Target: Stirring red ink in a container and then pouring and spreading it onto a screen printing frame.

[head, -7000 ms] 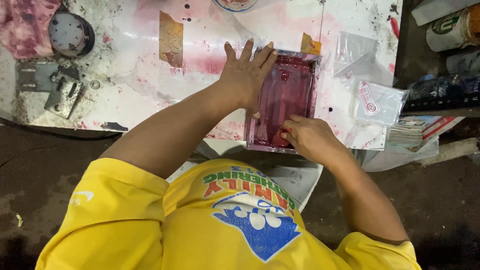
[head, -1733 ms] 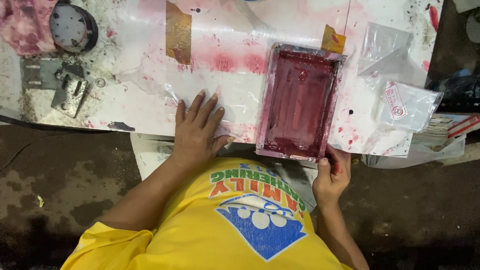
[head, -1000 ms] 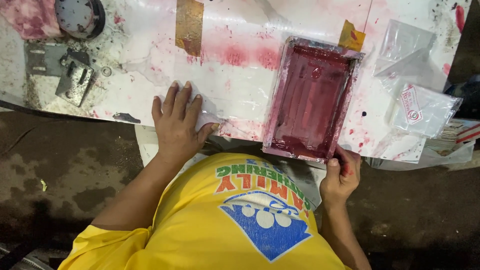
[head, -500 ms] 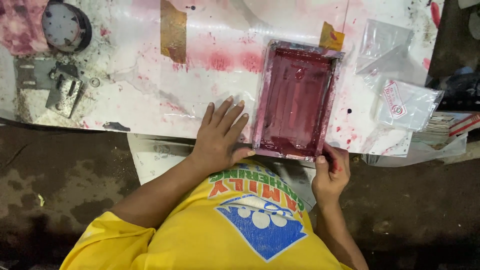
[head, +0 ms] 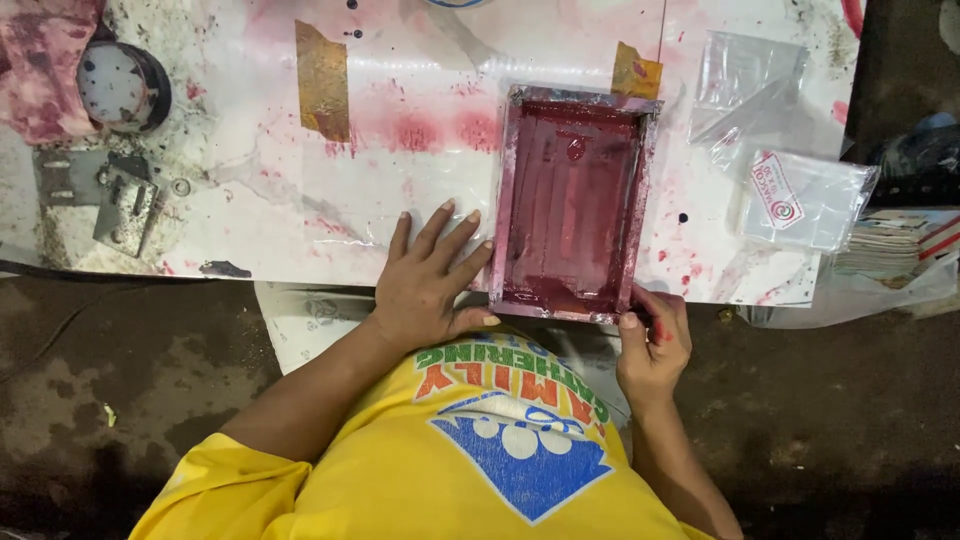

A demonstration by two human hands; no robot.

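Observation:
A rectangular screen-printing frame (head: 572, 205), coated in dark red ink, lies flat on the white, ink-stained table (head: 250, 230). My left hand (head: 430, 278) rests flat on the table just left of the frame, fingers spread, the thumb near the frame's near-left corner. It holds nothing. My right hand (head: 652, 340) grips the frame's near-right corner, its fingers smeared with red ink. My yellow printed shirt (head: 500, 450) fills the bottom of the view.
Clear plastic bags (head: 800, 195) and a stack of printed packets (head: 895, 240) lie right of the frame. Brown tape (head: 322, 68) and yellow tape (head: 636, 72) stick to the table. At far left are a metal bracket (head: 110, 200), a round container (head: 120, 85) and a pink-stained cloth (head: 45, 70).
My left hand left the top of the frame, went out left over the table, then slid back right beside the frame. My right hand stayed at the frame's near-right corner.

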